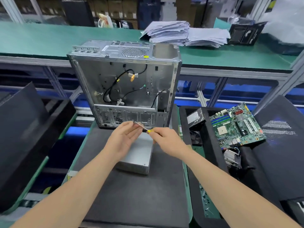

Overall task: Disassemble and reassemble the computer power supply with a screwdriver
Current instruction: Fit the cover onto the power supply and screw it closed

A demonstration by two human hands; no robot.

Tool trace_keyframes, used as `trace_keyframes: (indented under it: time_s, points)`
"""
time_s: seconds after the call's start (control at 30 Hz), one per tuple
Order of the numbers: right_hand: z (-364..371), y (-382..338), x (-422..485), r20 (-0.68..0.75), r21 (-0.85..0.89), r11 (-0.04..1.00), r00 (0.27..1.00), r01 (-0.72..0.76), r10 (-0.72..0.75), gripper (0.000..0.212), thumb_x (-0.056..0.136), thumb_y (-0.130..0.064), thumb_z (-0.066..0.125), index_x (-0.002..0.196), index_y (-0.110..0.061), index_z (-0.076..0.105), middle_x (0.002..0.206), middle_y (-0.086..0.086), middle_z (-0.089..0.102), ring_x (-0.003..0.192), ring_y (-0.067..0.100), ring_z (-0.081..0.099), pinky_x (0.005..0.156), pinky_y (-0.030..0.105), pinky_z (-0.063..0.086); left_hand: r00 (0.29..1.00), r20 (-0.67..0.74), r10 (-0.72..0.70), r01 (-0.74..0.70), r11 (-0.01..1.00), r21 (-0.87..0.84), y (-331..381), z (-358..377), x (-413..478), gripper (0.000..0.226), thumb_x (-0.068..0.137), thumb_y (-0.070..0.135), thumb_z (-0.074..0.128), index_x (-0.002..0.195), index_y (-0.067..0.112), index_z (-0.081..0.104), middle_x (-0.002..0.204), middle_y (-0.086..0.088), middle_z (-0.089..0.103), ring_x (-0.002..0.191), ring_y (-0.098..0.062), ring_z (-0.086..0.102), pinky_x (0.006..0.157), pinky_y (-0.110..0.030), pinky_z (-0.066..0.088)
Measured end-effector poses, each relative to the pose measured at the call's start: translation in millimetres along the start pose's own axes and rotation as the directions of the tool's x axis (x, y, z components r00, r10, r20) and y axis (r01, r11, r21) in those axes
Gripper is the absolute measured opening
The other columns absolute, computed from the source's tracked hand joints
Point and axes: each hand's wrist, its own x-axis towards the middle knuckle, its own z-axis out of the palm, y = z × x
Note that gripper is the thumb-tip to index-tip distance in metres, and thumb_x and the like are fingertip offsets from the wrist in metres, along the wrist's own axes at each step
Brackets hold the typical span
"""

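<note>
Right hand [166, 139]: fingers curled and clamped on the yellow handle of the screwdriver [144, 128]. Left hand [123, 139]: palm turned up, fingers loosely extended and together, with the screwdriver shaft lying against the fingertips. Both hands are above the power supply [139, 155], 1 closed grey metal box lying flat on the dark mat [131, 195]. The computer case [125, 83] stands upright just behind it, side open, loose cables inside. 1 motherboard [236, 125] lies in the black tray [184, 122] to the right.
</note>
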Motion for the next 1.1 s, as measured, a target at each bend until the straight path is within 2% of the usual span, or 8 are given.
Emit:
trace_keyframes:
  time_s: [0.4, 0.57, 0.63, 0.7, 0.77, 0.87, 0.97, 1.1]
  points:
    - [8.2, -25.9, 3.9, -0.079, -0.231, 0.973, 0.997, -0.007, -0.011, 0.034, 0.105, -0.027, 0.046, 0.077, -0.008, 0.050, 0.071, 0.000, 0.045, 0.066, 0.019, 0.042, 0.061, 0.038, 0.035, 0.992, 0.093, -0.088, 0.092, 0.995, -0.035, 8.8, -26.9, 24.4, 0.004, 0.093, 0.014, 0.066, 0.095, 0.011, 0.065, 0.111, -0.022, 0.075, 0.106, -0.031, 0.075, 0.081, -0.034, 0.062]
    - [5.7, -24.5, 2.8, -0.082, -0.331, 0.943, 0.997, -0.036, 0.009, 0.036, 0.106, -0.030, 0.046, 0.072, -0.020, 0.044, 0.074, -0.001, 0.044, 0.067, 0.019, 0.044, 0.063, 0.038, 0.039, 0.991, 0.108, -0.082, 0.072, 0.993, 0.094, 5.9, -26.0, 30.1, 0.005, 0.101, 0.012, 0.060, 0.102, 0.007, 0.060, 0.109, -0.023, 0.075, 0.107, -0.033, 0.074, 0.082, -0.032, 0.062]
    - [5.3, -21.6, 2.3, -0.098, -0.399, 0.917, 0.995, -0.018, -0.023, 0.029, 0.107, -0.033, 0.046, 0.082, -0.021, 0.056, 0.081, -0.001, 0.049, 0.075, 0.019, 0.050, 0.068, 0.039, 0.045, 0.990, 0.116, -0.084, 0.068, 0.989, 0.133, 5.3, -25.5, 30.9, 0.007, 0.103, 0.011, 0.059, 0.105, 0.004, 0.060, 0.112, -0.025, 0.074, 0.110, -0.035, 0.073, 0.084, -0.032, 0.062]
    - [4.6, -17.1, 1.5, -0.102, -0.450, 0.893, 0.993, 0.010, -0.062, 0.025, 0.108, -0.034, 0.048, 0.116, -0.022, 0.068, 0.096, -0.003, 0.058, 0.091, 0.020, 0.058, 0.079, 0.040, 0.051, 0.989, 0.114, -0.092, 0.073, 0.984, 0.160, 5.0, -25.8, 32.0, 0.008, 0.103, 0.011, 0.059, 0.106, 0.002, 0.060, 0.114, -0.027, 0.073, 0.111, -0.036, 0.072, 0.084, -0.033, 0.062]
    - [-0.1, -11.9, 1.9, -0.126, -0.392, 0.919, 0.987, 0.038, -0.094, 0.032, 0.105, -0.030, 0.059, 0.136, -0.024, 0.063, 0.111, -0.008, 0.067, 0.105, 0.014, 0.062, 0.091, 0.029, 0.051, 0.988, 0.110, -0.110, 0.087, 0.976, 0.201, 5.3, -26.3, 33.1, 0.008, 0.103, 0.010, 0.060, 0.105, 0.002, 0.061, 0.115, -0.030, 0.072, 0.111, -0.038, 0.072, 0.084, -0.033, 0.062]
    - [-10.1, -9.6, 0.5, -0.295, -0.219, 0.975, 0.949, 0.046, -0.111, 0.018, 0.090, -0.026, 0.080, 0.104, -0.029, 0.069, 0.093, -0.023, 0.066, 0.092, -0.005, 0.061, 0.076, 0.005, 0.040, 0.980, 0.140, -0.142, 0.092, 0.944, 0.317, 7.5, -26.8, 35.9, 0.011, 0.103, 0.014, 0.060, 0.104, 0.003, 0.060, 0.114, -0.030, 0.072, 0.111, -0.041, 0.072, 0.085, -0.035, 0.062]
    - [-19.5, -10.1, 1.3, -0.433, -0.066, 0.997, 0.899, 0.042, -0.067, 0.019, 0.078, -0.028, 0.090, 0.080, -0.027, 0.071, 0.078, -0.013, 0.069, 0.078, 0.002, 0.064, 0.068, 0.010, 0.045, 0.967, 0.206, -0.149, 0.049, 0.904, 0.424, 10.3, -25.4, 39.0, 0.012, 0.104, 0.018, 0.059, 0.104, 0.006, 0.058, 0.111, -0.029, 0.073, 0.110, -0.040, 0.072, 0.091, -0.037, 0.061]
    - [-30.7, -20.4, 0.7, -0.483, 0.225, 0.972, 0.875, 0.075, 0.044, 0.015, 0.081, -0.027, 0.087, 0.081, -0.019, 0.075, 0.066, 0.002, 0.074, 0.058, 0.021, 0.071, 0.062, 0.033, 0.062, 0.946, 0.293, -0.143, -0.065, 0.799, 0.598, 7.0, -20.3, 40.3, 0.013, 0.106, 0.018, 0.056, 0.104, 0.005, 0.056, 0.105, -0.027, 0.075, 0.104, -0.042, 0.073, 0.091, -0.042, 0.061]
